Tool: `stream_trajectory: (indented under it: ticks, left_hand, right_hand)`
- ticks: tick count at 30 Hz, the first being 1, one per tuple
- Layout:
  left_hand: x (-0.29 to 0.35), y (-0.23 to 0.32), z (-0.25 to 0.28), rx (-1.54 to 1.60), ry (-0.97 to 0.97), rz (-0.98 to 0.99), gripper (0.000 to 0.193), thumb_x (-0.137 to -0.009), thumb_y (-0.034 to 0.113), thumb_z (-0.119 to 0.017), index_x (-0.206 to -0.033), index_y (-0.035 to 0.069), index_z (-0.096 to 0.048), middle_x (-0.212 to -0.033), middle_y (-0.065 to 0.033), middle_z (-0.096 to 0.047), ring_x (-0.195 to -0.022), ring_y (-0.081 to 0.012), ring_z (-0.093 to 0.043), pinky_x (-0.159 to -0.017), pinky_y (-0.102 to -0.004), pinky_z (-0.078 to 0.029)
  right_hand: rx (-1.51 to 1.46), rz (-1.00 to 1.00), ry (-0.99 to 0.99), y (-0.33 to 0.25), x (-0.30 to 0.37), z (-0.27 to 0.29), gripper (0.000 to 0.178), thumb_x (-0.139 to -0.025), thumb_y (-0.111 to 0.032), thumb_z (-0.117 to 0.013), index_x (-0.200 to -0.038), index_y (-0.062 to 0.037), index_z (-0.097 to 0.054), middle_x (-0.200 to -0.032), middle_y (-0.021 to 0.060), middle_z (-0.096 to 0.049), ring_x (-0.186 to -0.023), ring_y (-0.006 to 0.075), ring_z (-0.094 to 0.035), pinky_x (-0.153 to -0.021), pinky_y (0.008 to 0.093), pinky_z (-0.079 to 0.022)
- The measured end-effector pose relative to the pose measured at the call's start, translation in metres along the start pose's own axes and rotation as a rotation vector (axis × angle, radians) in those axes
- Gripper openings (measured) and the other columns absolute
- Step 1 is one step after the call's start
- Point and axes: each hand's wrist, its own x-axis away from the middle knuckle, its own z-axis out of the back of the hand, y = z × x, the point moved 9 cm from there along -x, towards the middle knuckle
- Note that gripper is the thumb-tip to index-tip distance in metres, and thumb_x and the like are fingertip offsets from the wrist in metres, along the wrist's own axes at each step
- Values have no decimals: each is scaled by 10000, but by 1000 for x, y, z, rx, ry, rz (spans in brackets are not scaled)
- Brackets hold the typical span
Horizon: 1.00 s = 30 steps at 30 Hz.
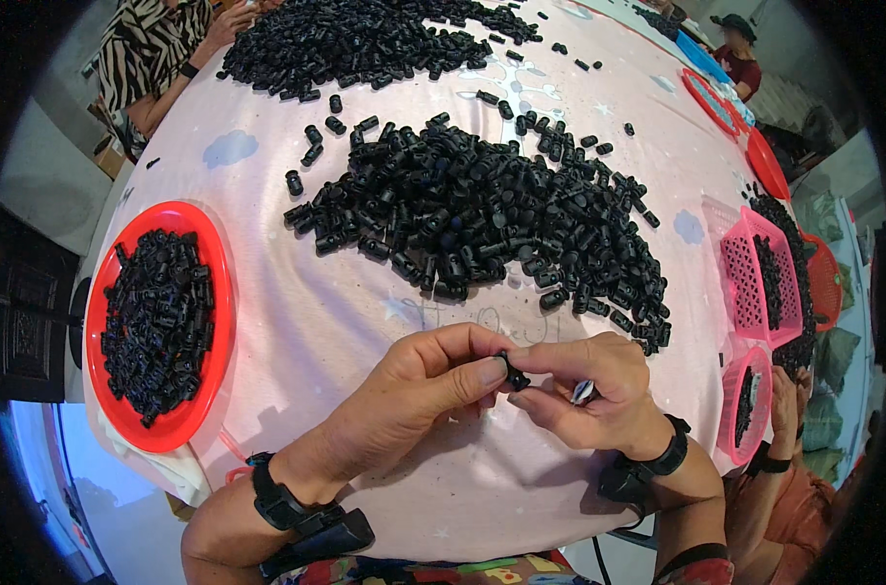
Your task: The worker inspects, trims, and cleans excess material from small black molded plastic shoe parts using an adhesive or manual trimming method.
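Small black plastic parts that look like cord locks lie in a big heap [482,200] in front of me. One such cord lock [514,375] is pinched between both my hands, low over the table. My left hand [423,375] grips it from the left with thumb and fingers. On the other side, the thumb and forefinger of my right hand [589,385] press on it. A small whitish object with a dark edge [583,392] shows between the curled fingers of my right hand; its kind is hard to tell.
A red round tray [225,322] full of black parts stands at the left. Another heap [346,44] lies far back, near a person in striped clothing. Pink baskets [789,336] and red trays [767,166] line the right side, where a co-worker's hands [786,409] reach in.
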Motion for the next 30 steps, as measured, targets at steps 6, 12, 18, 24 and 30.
stream_trajectory:
  ticks: [6, 12, 18, 24, 30]
  left_hand:
    - [0, 2, 2, -17, 35, -3, 235, -927, 185, -588, -1093, 19, -590, -962, -20, -620, -822, -67, -572, -762, -203, -484]
    - [0, 1, 1, 29, 25, -6, 247, -935, 174, -574, -1124, 16, -590, -974, -22, -624, -839, -69, -573, -785, -207, -488]
    - [-1, 0, 4, 42, 44, -24, 255, -943, 164, -559, -1145, 9, -582, -974, -26, -629, -855, -75, -590, -802, -209, -506]
    - [-2, -2, 3, 55, 35, -26, 254, -945, 163, -554, -1149, 14, -578, -982, -38, -637, -867, -82, -604, -807, -209, -509]
    - [-2, -2, 3, 58, 45, -18, 264, -946, 159, -551, -1161, 7, -568, -983, -37, -639, -889, -83, -613, -810, -209, -510]
  right_hand:
    - [115, 117, 63, -7, 3, 2, 261, -689, -60, -773, -934, -54, -683, -602, 79, -615, -462, 168, -590, -428, 263, -440]
    - [169, 189, 78, -15, 5, 2, 285, -654, -29, -763, -924, -64, -677, -538, 59, -556, -423, 170, -545, -402, 282, -401]
    - [165, 132, 113, -9, 5, 0, 329, -642, -33, -766, -954, -83, -674, -521, 39, -532, -418, 170, -532, -393, 282, -390]
    - [335, 231, 55, -21, 7, -1, 338, -633, -48, -768, -954, -102, -674, -515, 26, -504, -412, 168, -515, -403, 287, -397]
    - [253, 105, 9, -11, 5, -5, 237, -686, -118, -795, -865, -91, -641, -550, 39, -558, -449, 184, -565, -418, 283, -422]
